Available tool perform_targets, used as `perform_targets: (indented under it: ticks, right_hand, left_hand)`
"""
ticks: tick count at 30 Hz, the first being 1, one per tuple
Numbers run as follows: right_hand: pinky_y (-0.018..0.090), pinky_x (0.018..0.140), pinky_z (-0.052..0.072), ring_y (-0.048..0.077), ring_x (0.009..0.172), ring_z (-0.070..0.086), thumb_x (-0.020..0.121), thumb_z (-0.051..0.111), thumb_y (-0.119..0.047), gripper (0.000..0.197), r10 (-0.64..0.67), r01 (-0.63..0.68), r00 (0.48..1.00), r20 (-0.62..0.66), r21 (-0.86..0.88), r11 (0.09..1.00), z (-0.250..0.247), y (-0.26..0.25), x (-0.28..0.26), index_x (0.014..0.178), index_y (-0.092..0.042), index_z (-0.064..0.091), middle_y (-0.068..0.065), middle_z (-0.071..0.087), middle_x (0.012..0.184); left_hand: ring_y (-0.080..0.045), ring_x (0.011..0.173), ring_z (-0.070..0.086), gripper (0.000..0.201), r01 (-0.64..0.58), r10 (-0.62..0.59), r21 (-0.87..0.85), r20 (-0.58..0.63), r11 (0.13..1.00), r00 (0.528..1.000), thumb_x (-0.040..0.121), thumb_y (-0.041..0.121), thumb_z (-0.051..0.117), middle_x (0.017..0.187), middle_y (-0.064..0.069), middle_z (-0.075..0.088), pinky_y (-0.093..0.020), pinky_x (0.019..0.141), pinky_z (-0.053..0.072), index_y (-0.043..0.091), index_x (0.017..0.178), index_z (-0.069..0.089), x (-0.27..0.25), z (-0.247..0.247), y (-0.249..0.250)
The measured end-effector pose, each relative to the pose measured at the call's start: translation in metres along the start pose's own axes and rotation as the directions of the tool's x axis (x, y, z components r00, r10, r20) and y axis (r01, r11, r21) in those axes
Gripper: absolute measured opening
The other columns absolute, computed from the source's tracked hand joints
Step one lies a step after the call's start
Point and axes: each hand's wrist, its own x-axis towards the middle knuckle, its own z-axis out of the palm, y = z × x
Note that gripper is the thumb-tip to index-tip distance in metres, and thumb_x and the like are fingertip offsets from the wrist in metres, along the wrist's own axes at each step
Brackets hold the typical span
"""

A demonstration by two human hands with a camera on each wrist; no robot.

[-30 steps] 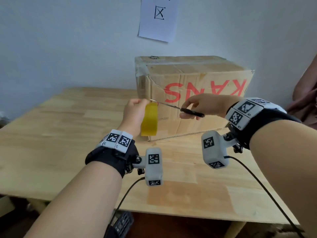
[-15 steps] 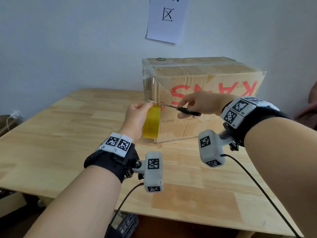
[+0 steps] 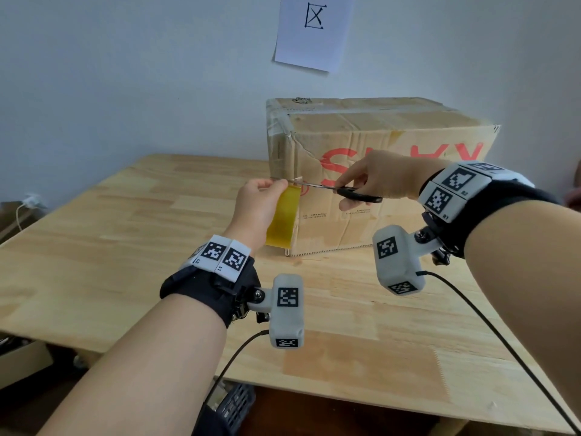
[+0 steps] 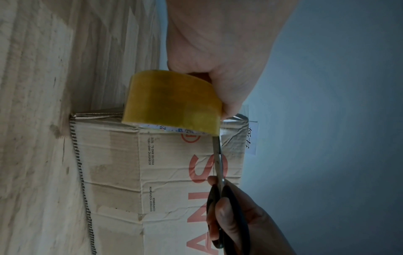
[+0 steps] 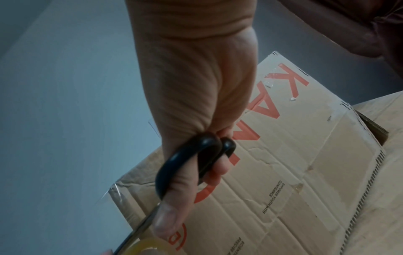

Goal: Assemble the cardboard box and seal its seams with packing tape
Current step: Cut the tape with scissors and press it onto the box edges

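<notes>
A closed cardboard box [image 3: 361, 171] with red letters stands at the table's far side against the wall; clear tape covers its left top corner. My left hand [image 3: 256, 204] grips a yellow tape roll [image 3: 282, 221] upright, just in front of the box's left front corner. The roll [image 4: 172, 101] fills the left wrist view's middle. My right hand [image 3: 374, 180] holds black-handled scissors [image 3: 345, 192], blades pointing left and closed at the tape strip by the roll's top. The scissors' handles [image 5: 189, 162] wrap my fingers. The box [image 5: 294, 172] lies behind them.
The wooden table [image 3: 125, 247] has bare room left of and in front of the box. A white paper sign [image 3: 314, 29] hangs on the wall above. A person's sleeve [image 5: 359, 25] shows at far right. Cables trail from both wrists.
Both hands shifted slightly left along the box's front corner. The scissor blades have come together at the tape above the roll.
</notes>
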Motion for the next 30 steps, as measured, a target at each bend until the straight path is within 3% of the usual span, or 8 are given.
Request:
perform_targets:
  ticks: [4, 8, 10, 14, 17, 22, 27, 30]
  right_hand:
    - [0.021, 0.063, 0.038, 0.007, 0.062, 0.051, 0.073, 0.076, -0.045, 0.039, 0.026, -0.025, 1.000, 0.012, -0.035, 0.999, 0.011, 0.002, -0.002, 0.106, -0.026, 0.067, -0.004, 0.060, 0.067]
    - [0.030, 0.081, 0.041, 0.006, 0.077, 0.050, 0.075, 0.069, -0.056, 0.050, 0.088, -0.087, 0.993, 0.075, -0.023, 0.996, 0.039, 0.010, -0.001, 0.112, -0.024, 0.059, -0.009, 0.055, 0.086]
    - [0.028, 0.074, 0.039, 0.006, 0.074, 0.048, 0.076, 0.068, -0.056, 0.049, 0.097, -0.099, 0.995, 0.039, 0.045, 0.994, 0.055, 0.014, -0.003, 0.110, -0.022, 0.058, -0.007, 0.054, 0.085]
    - [0.029, 0.074, 0.040, 0.012, 0.078, 0.051, 0.075, 0.070, -0.056, 0.048, 0.144, -0.149, 0.978, 0.151, 0.019, 0.989, 0.091, 0.018, -0.001, 0.108, -0.022, 0.061, -0.006, 0.057, 0.084]
    - [0.033, 0.087, 0.043, 0.020, 0.100, 0.054, 0.075, 0.074, -0.050, 0.051, 0.218, -0.188, 0.953, 0.209, -0.154, 0.970, 0.118, 0.019, 0.003, 0.116, -0.023, 0.058, -0.002, 0.059, 0.111]
    - [0.026, 0.079, 0.043, 0.023, 0.108, 0.057, 0.089, 0.067, -0.018, 0.053, 0.354, -0.286, 0.920, 0.168, -0.328, 0.900, 0.152, 0.022, 0.013, 0.136, -0.006, 0.046, 0.009, 0.057, 0.130]
    - [0.031, 0.078, 0.052, 0.025, 0.106, 0.063, 0.083, 0.074, -0.028, 0.048, 0.372, -0.256, 0.915, 0.155, -0.487, 0.835, 0.165, 0.035, 0.018, 0.123, -0.005, 0.059, 0.008, 0.066, 0.115]
    - [0.030, 0.079, 0.054, 0.024, 0.100, 0.066, 0.083, 0.067, -0.018, 0.036, 0.398, -0.254, 0.901, 0.171, -0.536, 0.805, 0.170, 0.052, 0.013, 0.117, -0.006, 0.062, 0.007, 0.067, 0.111]
  left_hand:
    - [-0.018, 0.083, 0.063, 0.026, -0.004, 0.002, 0.069, 0.029, 0.998, 1.000, 0.087, 0.034, 0.063, 0.095, -0.002, 0.065, -0.028, 0.064, 0.048, 0.016, 0.105, 0.060, 0.000, -0.002, -0.007]
    - [-0.019, 0.085, 0.057, 0.020, -0.074, 0.057, 0.271, 0.069, 0.960, 0.996, 0.087, 0.031, 0.062, 0.087, 0.002, 0.060, -0.028, 0.067, 0.042, 0.014, 0.099, 0.060, -0.002, -0.013, -0.018]
    - [-0.018, 0.089, 0.053, 0.022, -0.092, 0.067, 0.396, 0.077, 0.914, 0.995, 0.087, 0.030, 0.061, 0.093, 0.003, 0.057, -0.028, 0.073, 0.039, 0.015, 0.102, 0.057, -0.002, -0.024, -0.027]
    - [-0.020, 0.092, 0.051, 0.030, -0.127, 0.092, 0.671, 0.087, 0.731, 0.992, 0.089, 0.029, 0.059, 0.102, 0.000, 0.053, -0.030, 0.078, 0.041, 0.012, 0.113, 0.052, -0.001, -0.058, -0.054]
    - [-0.025, 0.083, 0.055, 0.019, -0.170, 0.122, 0.825, 0.124, 0.539, 0.985, 0.090, 0.023, 0.056, 0.095, -0.005, 0.061, -0.032, 0.071, 0.043, 0.013, 0.105, 0.049, 0.003, -0.073, -0.074]
    - [-0.025, 0.069, 0.057, 0.019, -0.198, 0.068, 0.967, 0.190, 0.162, 0.980, 0.090, 0.016, 0.047, 0.076, -0.003, 0.059, -0.030, 0.062, 0.041, 0.011, 0.108, 0.045, 0.012, -0.078, -0.104]
    - [-0.024, 0.073, 0.055, 0.020, -0.263, -0.057, 0.964, 0.264, 0.022, 0.963, 0.089, 0.015, 0.049, 0.079, -0.002, 0.058, -0.034, 0.072, 0.042, 0.012, 0.109, 0.049, 0.022, -0.079, -0.120]
    - [-0.024, 0.079, 0.060, 0.017, -0.245, -0.043, 0.963, 0.251, 0.110, 0.967, 0.089, 0.021, 0.050, 0.085, -0.002, 0.063, -0.034, 0.071, 0.048, 0.014, 0.102, 0.058, 0.025, -0.073, -0.116]
